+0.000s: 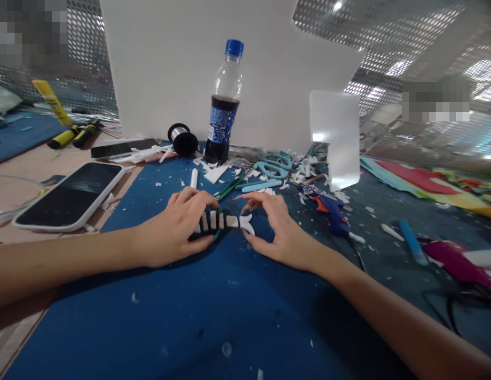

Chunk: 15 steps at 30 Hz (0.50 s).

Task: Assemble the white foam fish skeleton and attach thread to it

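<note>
On the blue work mat lies a small craft piece shaped like a fish skeleton, with a body (pixel 217 220) of white strips crossed by dark gaps. My left hand (pixel 174 227) curls over the left part of this body, thumb at the near side and fingers at the far side, hiding its left end. At its right end is a white forked tail piece (pixel 247 224). My right hand (pixel 282 232) brackets the tail piece, with the index fingertip at its far edge and the thumb tip at its near edge.
Behind my hands stand a cola bottle (pixel 223 113), a wire spool (pixel 182 140) and blue scissors (pixel 273 164) among white scraps. To the left lies a phone (pixel 71 195). A blue glue gun (pixel 334 214) and a magenta tool (pixel 461 261) with cords lie to the right.
</note>
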Available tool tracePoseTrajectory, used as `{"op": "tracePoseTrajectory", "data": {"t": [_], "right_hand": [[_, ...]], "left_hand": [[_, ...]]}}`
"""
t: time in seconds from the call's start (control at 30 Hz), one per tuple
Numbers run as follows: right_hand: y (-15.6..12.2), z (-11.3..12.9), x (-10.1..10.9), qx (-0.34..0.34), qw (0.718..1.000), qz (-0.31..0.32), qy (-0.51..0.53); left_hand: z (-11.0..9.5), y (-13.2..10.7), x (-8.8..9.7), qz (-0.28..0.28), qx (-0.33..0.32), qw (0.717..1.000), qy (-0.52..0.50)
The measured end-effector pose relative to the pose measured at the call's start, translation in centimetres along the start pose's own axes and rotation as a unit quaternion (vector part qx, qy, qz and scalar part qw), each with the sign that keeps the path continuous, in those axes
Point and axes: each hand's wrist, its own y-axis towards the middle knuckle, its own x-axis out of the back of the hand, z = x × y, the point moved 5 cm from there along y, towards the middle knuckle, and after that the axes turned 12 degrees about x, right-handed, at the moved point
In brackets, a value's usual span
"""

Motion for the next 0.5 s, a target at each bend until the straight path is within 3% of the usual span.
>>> {"op": "tracePoseTrajectory", "data": {"t": [0.5], "right_hand": [[-0.10,0.02,-0.05,0.000,1.000,-0.008,-0.004]], "left_hand": [[0.03,-0.02,0.05,-0.008,-0.004,1.000,0.001]]}}
